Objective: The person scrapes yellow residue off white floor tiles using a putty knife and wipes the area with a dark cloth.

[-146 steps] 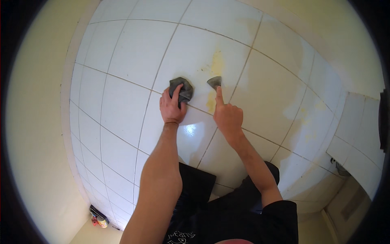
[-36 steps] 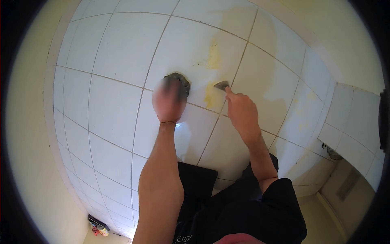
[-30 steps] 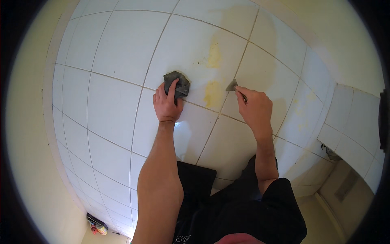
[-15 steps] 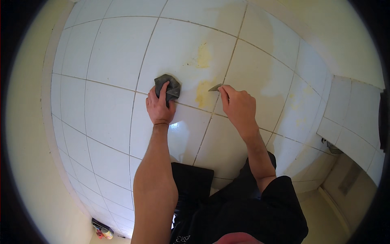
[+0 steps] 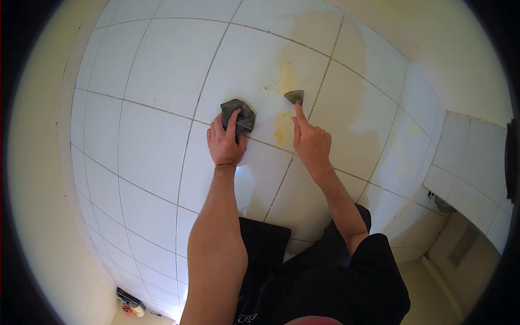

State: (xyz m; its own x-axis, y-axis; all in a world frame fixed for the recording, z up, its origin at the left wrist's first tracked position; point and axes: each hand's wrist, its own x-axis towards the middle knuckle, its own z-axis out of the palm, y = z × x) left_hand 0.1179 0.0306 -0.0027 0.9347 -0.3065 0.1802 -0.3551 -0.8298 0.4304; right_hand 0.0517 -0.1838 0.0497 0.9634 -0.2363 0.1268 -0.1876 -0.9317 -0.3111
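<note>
My left hand (image 5: pixel 226 143) is closed on a folded dark grey cloth (image 5: pixel 238 112), which lies against the white tiles. To the right of it, my right hand (image 5: pixel 313 142) grips a scraper with a fan-shaped metal blade (image 5: pixel 294 97). The index finger stretches along toward the blade, and the handle is hidden in the fist. The blade sits just right of and below a yellow stain (image 5: pixel 286 77). A second yellow patch (image 5: pixel 280 128) lies on the tiles between the cloth and my right hand.
Dark crumbs (image 5: pixel 266 88) dot the tile near the upper stain. Fainter yellow marks (image 5: pixel 401 143) show farther right. A tiled ledge (image 5: pixel 467 162) stands at the right. Colourful packages (image 5: pixel 131 304) lie at the lower left. Pale walls (image 5: pixel 49 162) bound the tiles.
My right hand has turned the scraper from pointing left to pointing away from me, and its blade is higher up. The whole view has shifted slightly; my left hand still holds the cloth.
</note>
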